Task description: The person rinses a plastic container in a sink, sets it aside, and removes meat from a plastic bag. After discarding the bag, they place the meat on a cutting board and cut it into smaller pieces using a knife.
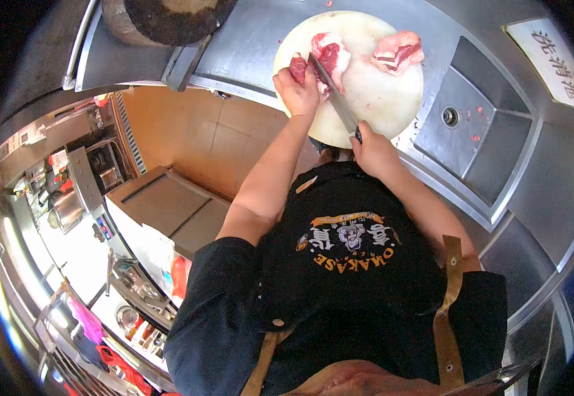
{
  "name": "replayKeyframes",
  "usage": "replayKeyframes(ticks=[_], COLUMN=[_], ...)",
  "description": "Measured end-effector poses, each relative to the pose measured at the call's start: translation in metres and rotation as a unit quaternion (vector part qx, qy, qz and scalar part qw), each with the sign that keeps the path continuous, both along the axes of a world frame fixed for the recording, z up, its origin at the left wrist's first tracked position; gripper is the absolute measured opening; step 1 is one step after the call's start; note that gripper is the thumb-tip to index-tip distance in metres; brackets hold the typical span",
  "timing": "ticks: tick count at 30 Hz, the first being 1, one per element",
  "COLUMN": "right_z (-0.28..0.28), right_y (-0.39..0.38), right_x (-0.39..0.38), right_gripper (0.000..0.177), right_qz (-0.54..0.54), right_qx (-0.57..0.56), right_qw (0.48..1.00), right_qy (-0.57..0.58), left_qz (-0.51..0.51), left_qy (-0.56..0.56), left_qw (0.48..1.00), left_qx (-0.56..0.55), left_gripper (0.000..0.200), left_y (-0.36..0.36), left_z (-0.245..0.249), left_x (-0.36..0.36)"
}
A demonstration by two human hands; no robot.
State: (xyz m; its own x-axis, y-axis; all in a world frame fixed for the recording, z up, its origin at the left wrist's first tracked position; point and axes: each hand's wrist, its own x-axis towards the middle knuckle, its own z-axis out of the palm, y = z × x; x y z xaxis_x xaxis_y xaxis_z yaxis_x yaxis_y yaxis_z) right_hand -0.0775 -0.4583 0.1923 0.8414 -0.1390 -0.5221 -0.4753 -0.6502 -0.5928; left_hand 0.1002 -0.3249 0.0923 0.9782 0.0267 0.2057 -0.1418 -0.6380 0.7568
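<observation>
A large knife [337,100] is held by its dark handle in my right hand [374,153], at the near edge of a round white cutting board [386,102]. Its blade points up and left, its tip at a piece of red meat with white fat [330,54]. My left hand [298,92] presses on the left part of this meat, beside the blade, its fingers curled on it. Another pale pink piece of meat [398,53] lies apart at the board's upper right.
Right of the board is a metal sink [475,129] with red scraps in it. A white sign with characters [551,63] stands beyond. A round wooden block [168,20] sits at the upper left, and a boxy unit [168,201] stands lower left.
</observation>
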Motion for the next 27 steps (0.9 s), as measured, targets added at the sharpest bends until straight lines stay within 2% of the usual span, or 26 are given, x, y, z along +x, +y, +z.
replayKeyframes(ticks=[4,7,10,12,13,14,16,18,19,20,22,23,24,26,27], right_z=[-0.018,-0.031,-0.033,-0.026,0.0,0.024,0.012,0.006,0.006,0.009,0.018,0.017,0.011,-0.007,-0.003], right_y=[0.009,0.014,0.008,-0.004,-0.012,-0.023,-0.049,-0.083,-0.093,-0.1,-0.108,-0.105,-0.1,-0.089,-0.085], right_x=[0.042,0.077,0.054,0.003,-0.016,-0.034,-0.088,-0.11,-0.118,-0.123,-0.129,-0.134,-0.141,-0.158,-0.16], right_gripper=[0.039,0.038,0.037,0.039,0.038,0.038,0.041,0.04,0.04,0.04,0.04,0.04,0.041,0.04,0.04], right_qz=[-0.004,-0.001,-0.001,0.001,0.005,0.009,0.005,0.011,0.01,0.009,0.009,0.005,0.0,-0.017,-0.034], right_qx=[-0.001,-0.016,0.005,0.009,0.008,0.007,0.011,0.023,0.029,0.028,0.027,0.034,0.042,0.034,0.031], right_qw=[0.997,0.997,0.997,0.996,1.0,0.999,0.998,0.999,0.997,0.997,0.997,0.998,0.999,0.999,0.999], right_qy=[-0.078,-0.069,-0.072,-0.093,-0.021,0.052,-0.063,0.029,0.077,0.074,0.07,0.046,0.023,-0.027,0.005], left_qz=[-0.003,0.012,0.002,0.097,0.142,0.138,0.092,0.003,-0.048,-0.054,-0.143,-0.192,-0.251,-0.381,-0.442], left_qy=[0.0,-0.017,-0.001,0.128,0.191,0.229,0.195,0.135,0.125,0.093,-0.011,-0.055,-0.121,-0.166,-0.187], left_qw=[1.0,1.0,1.0,0.97,0.932,0.923,0.928,0.944,0.938,0.962,0.97,0.977,0.956,0.91,0.876], left_qx=[0.007,0.003,-0.004,-0.185,-0.273,-0.276,-0.304,-0.301,-0.32,-0.251,-0.196,-0.075,-0.09,0.001,0.047], left_gripper=[0.041,0.039,0.038,0.04,0.042,0.042,0.038,0.033,0.029,0.032,0.035,0.036,0.041,0.042,0.042], left_y=[0.0,-0.001,0.013,0.022,0.028,0.037,0.052,0.054,0.036,0.021,-0.028,-0.045,-0.065,-0.095,-0.11], left_z=[0.003,0.002,-0.012,0.005,0.018,0.036,0.03,0.016,0.047,0.046,0.1,0.112,0.136,0.13,0.125], left_x=[-0.002,-0.005,0.008,0.016,0.018,0.024,0.049,0.093,0.103,0.127,0.136,0.149,0.14,0.147,0.151])
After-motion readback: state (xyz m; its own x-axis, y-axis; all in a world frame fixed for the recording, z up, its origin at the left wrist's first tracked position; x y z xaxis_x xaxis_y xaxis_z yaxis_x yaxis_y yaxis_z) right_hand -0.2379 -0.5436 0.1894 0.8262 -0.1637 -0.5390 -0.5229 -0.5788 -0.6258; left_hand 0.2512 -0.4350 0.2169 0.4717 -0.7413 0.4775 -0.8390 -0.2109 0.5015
